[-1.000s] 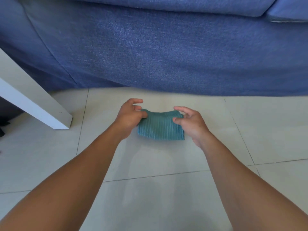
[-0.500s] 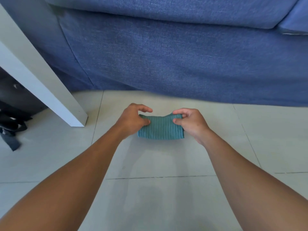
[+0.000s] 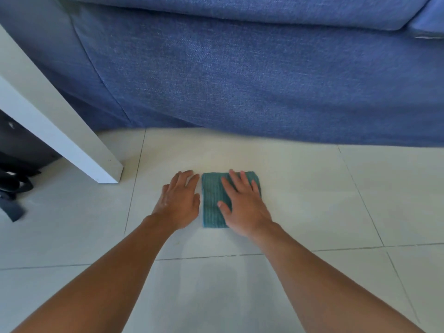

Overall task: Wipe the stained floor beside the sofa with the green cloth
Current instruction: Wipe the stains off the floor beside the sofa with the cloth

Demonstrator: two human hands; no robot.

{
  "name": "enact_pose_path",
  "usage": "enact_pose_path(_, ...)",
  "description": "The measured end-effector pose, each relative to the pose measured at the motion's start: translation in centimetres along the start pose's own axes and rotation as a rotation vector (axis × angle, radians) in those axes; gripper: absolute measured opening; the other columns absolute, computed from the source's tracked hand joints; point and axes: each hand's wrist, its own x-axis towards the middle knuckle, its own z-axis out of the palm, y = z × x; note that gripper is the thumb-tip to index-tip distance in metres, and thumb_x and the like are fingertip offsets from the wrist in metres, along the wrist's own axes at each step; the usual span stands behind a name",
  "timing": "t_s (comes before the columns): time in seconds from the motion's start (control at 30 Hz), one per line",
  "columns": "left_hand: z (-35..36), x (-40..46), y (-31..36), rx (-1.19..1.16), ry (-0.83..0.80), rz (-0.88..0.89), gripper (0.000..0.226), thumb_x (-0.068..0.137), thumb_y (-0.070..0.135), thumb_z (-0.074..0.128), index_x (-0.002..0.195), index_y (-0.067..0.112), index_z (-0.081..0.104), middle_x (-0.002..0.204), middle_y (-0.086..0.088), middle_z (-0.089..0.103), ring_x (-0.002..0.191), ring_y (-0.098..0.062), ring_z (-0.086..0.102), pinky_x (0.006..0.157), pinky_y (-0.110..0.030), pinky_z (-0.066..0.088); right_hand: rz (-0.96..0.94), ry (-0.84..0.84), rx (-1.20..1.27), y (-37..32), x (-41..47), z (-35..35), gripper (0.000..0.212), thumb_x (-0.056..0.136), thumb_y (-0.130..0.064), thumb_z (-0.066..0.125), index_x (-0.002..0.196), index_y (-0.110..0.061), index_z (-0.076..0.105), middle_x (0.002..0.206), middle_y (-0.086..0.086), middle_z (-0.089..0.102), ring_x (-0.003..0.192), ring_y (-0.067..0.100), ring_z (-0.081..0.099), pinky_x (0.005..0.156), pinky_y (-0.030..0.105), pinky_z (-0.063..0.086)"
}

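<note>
A folded green cloth (image 3: 212, 200) lies flat on the pale tiled floor (image 3: 300, 195), a short way in front of the blue sofa (image 3: 240, 80). My right hand (image 3: 242, 205) rests palm down on the cloth's right half, fingers spread, covering much of it. My left hand (image 3: 179, 200) lies flat on the bare tile just left of the cloth, fingers apart and holding nothing. I cannot make out a stain on the tiles.
A white furniture leg (image 3: 60, 131) slants down to the floor at the left. Behind it lies a dark bag with straps (image 3: 14, 179). The sofa's front fills the far side.
Both hands held the cloth bunched between them; now it lies flat on the floor. The left hand has let go and the right hand presses on top.
</note>
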Motion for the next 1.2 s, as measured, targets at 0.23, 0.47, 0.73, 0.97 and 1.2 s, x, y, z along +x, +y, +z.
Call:
enact_pose_path(0.23, 1.9, -3.1, -1.2, 0.129, 0.013, 0.081, 0.069, 0.097, 0.047, 0.023, 0.151, 0.006, 0.029, 0.161, -0.014, 0.023, 0.15, -0.033, 0.014, 0.119, -0.05, 0.02, 0.118, 0.134, -0.046, -0.3, -7.2, 5.9, 0.066, 0.1, -0.053, 0.018, 0.163, -0.033, 0.008, 0.171, -0.006, -0.004, 0.157, 0.022, -0.013, 0.126, 0.045, -0.01)
enact_pose_path(0.47, 2.5, -3.3, -1.4, 0.122, 0.054, 0.1, 0.067, 0.096, 0.047, 0.028, 0.15, 0.008, 0.033, 0.16, -0.013, 0.026, 0.149, -0.03, 0.019, 0.119, -0.049, 0.019, 0.66, 0.25, -0.083, 10.5, -11.0, 2.8, 0.073, 0.095, -0.057, 0.013, 0.162, -0.028, 0.018, 0.171, 0.002, 0.015, 0.157, 0.032, 0.01, 0.125, 0.052, 0.008)
enact_pose_path(0.73, 2.0, -2.7, -1.6, -0.105, 0.092, 0.116, 0.069, 0.096, 0.051, 0.019, 0.149, 0.011, 0.038, 0.161, -0.007, 0.028, 0.151, -0.019, 0.015, 0.12, -0.046, 0.015, 0.592, 0.208, -0.08, 8.7, -1.0, 1.3, 0.065, 0.103, -0.052, 0.018, 0.163, -0.032, 0.001, 0.172, -0.003, -0.01, 0.157, 0.028, -0.012, 0.125, 0.05, -0.009)
enact_pose_path(0.97, -0.2, -3.3, -5.1, -0.226, 0.171, -0.002, 0.059, 0.099, 0.04, 0.022, 0.147, 0.011, 0.042, 0.158, -0.004, 0.033, 0.147, -0.015, 0.024, 0.116, -0.039, 0.022, 0.225, 0.126, -0.079, -2.3, 0.0, 5.0, 0.07, 0.097, -0.054, 0.012, 0.162, -0.031, -0.001, 0.172, 0.0, -0.009, 0.156, 0.031, -0.019, 0.123, 0.051, -0.016)
enact_pose_path(1.2, 0.2, -5.4, -8.7, -0.101, 0.169, -0.111, 0.071, 0.097, 0.053, 0.009, 0.149, 0.014, 0.037, 0.159, -0.003, 0.031, 0.148, -0.015, 0.021, 0.117, -0.041, 0.018, -0.049, 0.093, 0.035, -10.4, -6.1, 9.2, 0.065, 0.101, -0.052, 0.028, 0.162, -0.035, 0.014, 0.171, -0.002, -0.004, 0.157, 0.026, -0.016, 0.123, 0.049, -0.011)
